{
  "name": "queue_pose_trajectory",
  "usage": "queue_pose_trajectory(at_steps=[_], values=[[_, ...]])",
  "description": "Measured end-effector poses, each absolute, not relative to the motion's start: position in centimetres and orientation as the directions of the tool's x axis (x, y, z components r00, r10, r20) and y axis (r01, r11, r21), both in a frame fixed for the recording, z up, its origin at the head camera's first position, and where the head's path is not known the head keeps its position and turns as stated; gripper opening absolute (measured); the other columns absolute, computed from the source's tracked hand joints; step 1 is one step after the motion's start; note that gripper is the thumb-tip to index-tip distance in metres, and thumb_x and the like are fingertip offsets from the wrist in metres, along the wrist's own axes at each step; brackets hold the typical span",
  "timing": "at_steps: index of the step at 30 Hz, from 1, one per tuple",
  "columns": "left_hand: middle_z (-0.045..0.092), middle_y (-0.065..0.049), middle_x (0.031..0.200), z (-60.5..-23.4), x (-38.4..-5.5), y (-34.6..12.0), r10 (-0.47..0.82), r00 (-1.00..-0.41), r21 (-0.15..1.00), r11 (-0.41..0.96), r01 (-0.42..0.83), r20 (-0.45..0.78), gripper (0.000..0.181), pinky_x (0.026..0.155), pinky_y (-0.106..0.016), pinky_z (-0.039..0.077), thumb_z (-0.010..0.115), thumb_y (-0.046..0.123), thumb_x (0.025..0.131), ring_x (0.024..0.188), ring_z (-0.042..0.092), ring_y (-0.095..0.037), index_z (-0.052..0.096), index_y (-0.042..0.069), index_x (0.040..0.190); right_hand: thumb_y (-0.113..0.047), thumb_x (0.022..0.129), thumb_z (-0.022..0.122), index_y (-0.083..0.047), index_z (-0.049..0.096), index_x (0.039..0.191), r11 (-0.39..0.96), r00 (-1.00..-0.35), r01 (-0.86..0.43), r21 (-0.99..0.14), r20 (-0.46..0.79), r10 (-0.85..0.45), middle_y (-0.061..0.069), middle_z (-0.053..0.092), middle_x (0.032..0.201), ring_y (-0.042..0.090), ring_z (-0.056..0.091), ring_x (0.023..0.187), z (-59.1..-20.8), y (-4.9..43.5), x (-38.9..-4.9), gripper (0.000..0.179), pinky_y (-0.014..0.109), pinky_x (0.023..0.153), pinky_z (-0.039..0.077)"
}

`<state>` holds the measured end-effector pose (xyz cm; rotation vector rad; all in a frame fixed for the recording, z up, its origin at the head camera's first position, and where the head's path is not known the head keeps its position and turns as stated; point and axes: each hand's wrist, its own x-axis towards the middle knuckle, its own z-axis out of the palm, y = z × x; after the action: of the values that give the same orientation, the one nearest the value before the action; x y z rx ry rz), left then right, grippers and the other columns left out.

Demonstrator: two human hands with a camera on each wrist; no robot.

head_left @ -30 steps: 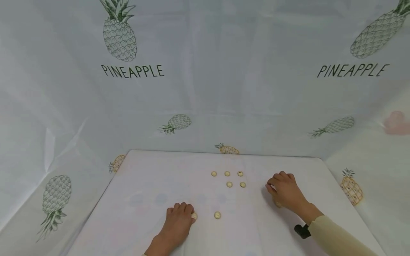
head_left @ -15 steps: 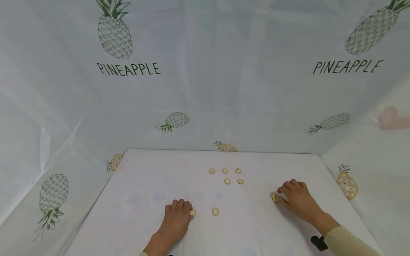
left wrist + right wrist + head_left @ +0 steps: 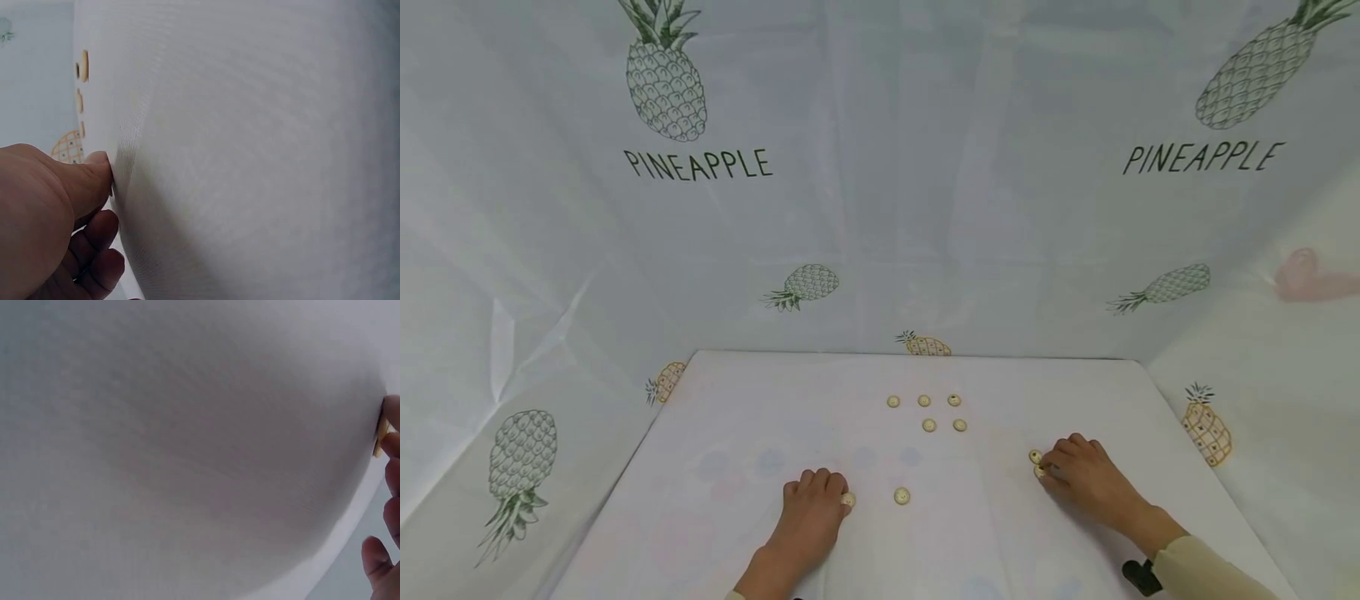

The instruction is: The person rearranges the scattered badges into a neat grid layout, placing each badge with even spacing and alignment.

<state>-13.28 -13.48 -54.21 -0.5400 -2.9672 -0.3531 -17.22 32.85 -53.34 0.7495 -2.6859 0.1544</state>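
My left hand (image 3: 813, 510) rests on the white tabletop left of the middle, thumb and forefinger pinching the edge of a small pale-yellow round button (image 3: 848, 500). Seen from the left wrist, the fingertips (image 3: 99, 161) press down at the cloth. A single button (image 3: 902, 496) lies a little to the right of that hand. Farther right, my right hand (image 3: 1084, 479) has its thumb and forefinger on another button (image 3: 1040, 472), partly covered by the fingers. Just beyond it lies a button with a dark centre (image 3: 1035, 456). The right wrist view catches a thin yellow disc (image 3: 380, 434) between fingertips.
Toward the back of the table (image 3: 760, 400) lie several more buttons in two rows, among them one at the back left (image 3: 892, 402) and one in the nearer row (image 3: 960, 425). Pineapple-printed cloth (image 3: 925, 208) walls in the back and sides.
My right hand drew back to the right, uncovering two buttons close together, then came in again onto the nearer one. My left hand has stayed at its button. The head view has shifted slightly.
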Motion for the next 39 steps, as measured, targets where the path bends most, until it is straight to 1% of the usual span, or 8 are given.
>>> queue_pose_trajectory(at_steps=[9,13,17,20,27,30,35,39], values=[[0.051,0.003,0.09,-54.2,-13.1,-13.4,0.342,-0.923,0.191,0.908,0.373,0.176,0.026,0.077,-0.043,0.039,0.08,0.026,0.093,0.084,0.043,-0.017,0.059,0.014,0.102,-0.027,0.079,0.092,-0.025,0.074,0.095,0.845,-0.795,-0.534,-0.006,0.342,-0.501,-0.014,0.063,0.094,0.01,0.05,0.089,-53.1,32.9,-16.8,0.024,0.039,0.076,0.042],[0.052,0.002,0.091,-54.1,-13.1,-13.3,0.354,-0.917,0.173,0.907,0.384,0.182,0.027,0.075,-0.043,0.039,0.081,0.026,0.092,0.083,0.043,-0.017,0.06,0.013,0.102,-0.026,0.078,0.093,-0.024,0.076,0.096,0.837,-0.782,-0.547,-0.007,0.362,-0.508,-0.014,0.064,0.094,0.008,0.05,0.09,-53.2,33.1,-16.8,0.025,0.039,0.078,0.041],[0.053,0.002,0.091,-54.1,-13.2,-13.2,0.353,-0.919,0.183,0.905,0.383,0.174,0.026,0.076,-0.044,0.04,0.08,0.026,0.093,0.084,0.044,-0.017,0.06,0.013,0.102,-0.026,0.074,0.095,-0.024,0.077,0.093,0.834,-0.766,-0.552,0.006,0.39,-0.511,-0.015,0.064,0.091,0.007,0.05,0.087,-53.4,33.3,-16.9,0.026,0.037,0.075,0.04],[0.053,0.002,0.091,-54.2,-13.1,-13.2,0.349,-0.924,0.196,0.906,0.375,0.154,0.025,0.077,-0.044,0.041,0.079,0.026,0.094,0.084,0.044,-0.017,0.06,0.013,0.103,-0.026,0.074,0.095,-0.026,0.076,0.091,0.838,-0.777,-0.545,-0.014,0.384,-0.499,-0.016,0.064,0.089,0.007,0.051,0.086,-53.5,33.3,-16.7,0.025,0.038,0.076,0.041],[0.052,0.003,0.091,-54.5,-13.0,-13.2,0.336,-0.93,0.217,0.906,0.363,0.151,0.024,0.077,-0.043,0.04,0.079,0.026,0.094,0.084,0.043,-0.016,0.06,0.014,0.103,-0.031,0.08,0.092,-0.027,0.074,0.088,0.892,-0.855,-0.449,-0.043,0.31,-0.415,-0.016,0.064,0.089,0.008,0.052,0.086,-53.2,33.1,-16.4,0.02,0.042,0.08,0.042],[0.052,0.004,0.091,-54.5,-13.0,-13.2,0.338,-0.932,0.221,0.906,0.36,0.133,0.024,0.077,-0.044,0.04,0.078,0.027,0.095,0.084,0.044,-0.016,0.061,0.014,0.104,-0.031,0.08,0.091,-0.028,0.075,0.087,0.902,-0.87,-0.428,-0.053,0.292,-0.396,-0.016,0.063,0.089,0.008,0.051,0.085,-53.2,33.0,-16.1,0.019,0.042,0.079,0.043],[0.053,0.002,0.092,-54.4,-12.9,-13.3,0.349,-0.927,0.168,0.914,0.369,0.137,0.027,0.075,-0.045,0.041,0.08,0.028,0.094,0.084,0.044,-0.017,0.061,0.013,0.105,-0.027,0.08,0.092,-0.027,0.075,0.089,0.887,-0.848,-0.46,-0.039,0.316,-0.426,-0.015,0.063,0.09,0.009,0.051,0.086,-53.1,32.4,-15.9,0.019,0.042,0.078,0.042],[0.053,0.001,0.093,-54.3,-13.0,-13.3,0.353,-0.924,0.144,0.917,0.373,0.149,0.028,0.075,-0.045,0.041,0.08,0.028,0.093,0.084,0.044,-0.018,0.061,0.013,0.105,-0.026,0.078,0.092,-0.025,0.075,0.089,0.873,-0.818,-0.488,0.017,0.342,-0.463,-0.013,0.063,0.09,0.01,0.05,0.087,-52.9,31.8,-16.3,0.021,0.043,0.08,0.043]])
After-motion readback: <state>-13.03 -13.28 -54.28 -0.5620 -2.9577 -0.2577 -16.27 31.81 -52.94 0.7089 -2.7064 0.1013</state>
